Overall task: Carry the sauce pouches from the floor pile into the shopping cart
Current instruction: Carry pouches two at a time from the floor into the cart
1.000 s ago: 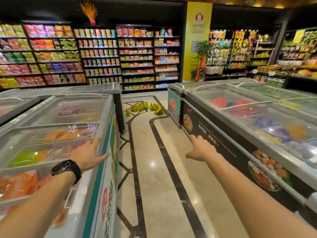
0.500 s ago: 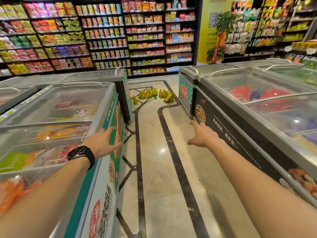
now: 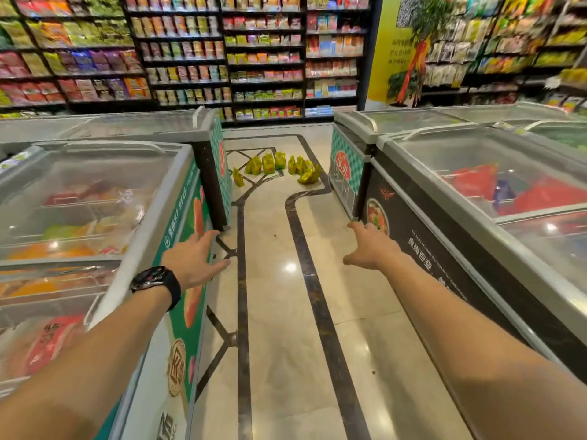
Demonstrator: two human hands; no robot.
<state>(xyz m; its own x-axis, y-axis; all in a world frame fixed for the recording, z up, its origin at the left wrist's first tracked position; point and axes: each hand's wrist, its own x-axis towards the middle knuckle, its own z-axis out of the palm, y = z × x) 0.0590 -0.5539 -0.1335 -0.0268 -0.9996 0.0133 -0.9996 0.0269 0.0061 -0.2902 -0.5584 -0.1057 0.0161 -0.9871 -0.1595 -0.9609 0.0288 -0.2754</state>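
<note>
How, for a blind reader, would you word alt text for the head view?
The left hand and right hand, open and empty, reach along a shop aisle toward yellow pouches on the floor ahead. Glass-topped freezers flank the aisle; stocked shelves stand behind.

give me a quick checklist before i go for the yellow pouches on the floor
1. Left hand free: ok, open and empty.
2. Right hand free: ok, open and empty.
3. Pouches spotted: ok, yellow pile on the floor at the aisle's far end.
4. Floor between the freezers passable: ok, nothing stands in the way.
5. Pouches within reach: not ok, well beyond both hands.
6. Cart located: cannot tell, not in view.
</note>
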